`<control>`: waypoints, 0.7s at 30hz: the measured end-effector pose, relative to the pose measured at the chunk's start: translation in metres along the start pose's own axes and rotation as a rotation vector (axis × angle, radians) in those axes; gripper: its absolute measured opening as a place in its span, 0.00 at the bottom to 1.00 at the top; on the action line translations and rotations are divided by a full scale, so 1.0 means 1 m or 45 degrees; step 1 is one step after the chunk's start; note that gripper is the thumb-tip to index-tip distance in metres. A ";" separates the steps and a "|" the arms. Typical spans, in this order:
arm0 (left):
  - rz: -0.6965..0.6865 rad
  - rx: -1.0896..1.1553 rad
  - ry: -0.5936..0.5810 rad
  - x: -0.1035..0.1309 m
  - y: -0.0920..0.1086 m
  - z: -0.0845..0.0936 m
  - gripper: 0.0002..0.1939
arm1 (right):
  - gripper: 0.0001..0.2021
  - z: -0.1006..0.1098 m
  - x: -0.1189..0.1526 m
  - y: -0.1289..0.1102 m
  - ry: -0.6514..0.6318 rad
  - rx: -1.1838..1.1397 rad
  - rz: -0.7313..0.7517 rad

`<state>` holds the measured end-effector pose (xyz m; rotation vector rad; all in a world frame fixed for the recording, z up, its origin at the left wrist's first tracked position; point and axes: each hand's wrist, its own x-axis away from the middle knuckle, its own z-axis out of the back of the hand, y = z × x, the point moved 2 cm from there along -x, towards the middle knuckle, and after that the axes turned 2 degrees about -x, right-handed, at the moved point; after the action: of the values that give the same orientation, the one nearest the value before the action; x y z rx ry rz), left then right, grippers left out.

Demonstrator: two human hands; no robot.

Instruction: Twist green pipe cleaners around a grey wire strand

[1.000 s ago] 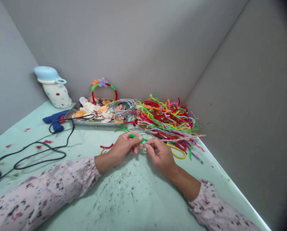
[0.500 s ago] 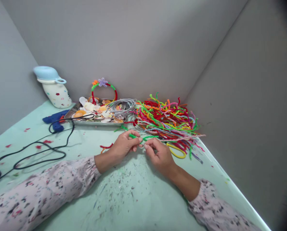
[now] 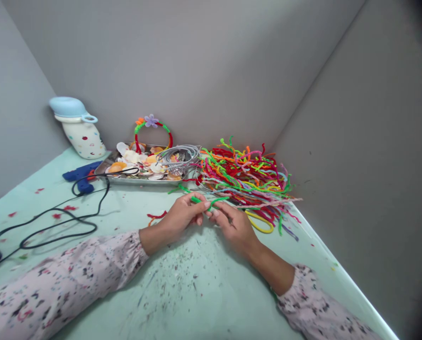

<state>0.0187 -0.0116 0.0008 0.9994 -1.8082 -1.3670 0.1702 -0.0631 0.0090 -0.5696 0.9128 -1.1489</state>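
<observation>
Between my two hands is a green fuzzy stem [image 3: 219, 199], bent, with one end pointing right above my right fingers. My left hand [image 3: 185, 213] pinches it between thumb and fingers, and part of the green shows along its index finger. My right hand [image 3: 234, 224] is closed on the same stem, its thumb and fingertips meeting the left fingertips. A pile of coloured fuzzy stems [image 3: 246, 174] lies just beyond my right hand. Short red and orange pieces [image 3: 156, 216] lie beside my left wrist.
At the back, a metal tray [image 3: 143, 181] holds shells, a wire coil [image 3: 182, 158] and a decorated hoop [image 3: 171, 138]. Left of it are a blue glue gun [image 3: 83, 174], its black cable [image 3: 69, 217] and a bottle [image 3: 83, 137]. A yellow loop [image 3: 264, 229] lies right.
My right fingertips have moved slightly left against my left fingertips. The green stem's free end has shifted and now slants upward to the right.
</observation>
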 end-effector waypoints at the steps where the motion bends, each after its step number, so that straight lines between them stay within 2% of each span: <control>1: 0.001 -0.006 -0.011 0.000 0.000 0.000 0.12 | 0.11 0.000 0.000 0.001 0.015 -0.047 -0.013; 8: -0.010 -0.089 -0.051 0.002 0.000 0.001 0.11 | 0.13 0.000 0.000 0.008 0.141 -0.250 -0.126; 15: 0.013 -0.232 -0.041 0.003 0.000 0.001 0.13 | 0.10 0.002 -0.004 0.005 0.298 -0.429 -0.173; 21: 0.035 -0.331 -0.054 0.004 0.000 0.000 0.13 | 0.09 0.005 -0.007 0.006 0.337 -0.494 -0.252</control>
<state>0.0167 -0.0148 0.0006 0.8102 -1.6163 -1.5690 0.1768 -0.0547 0.0086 -0.8505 1.3468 -1.2515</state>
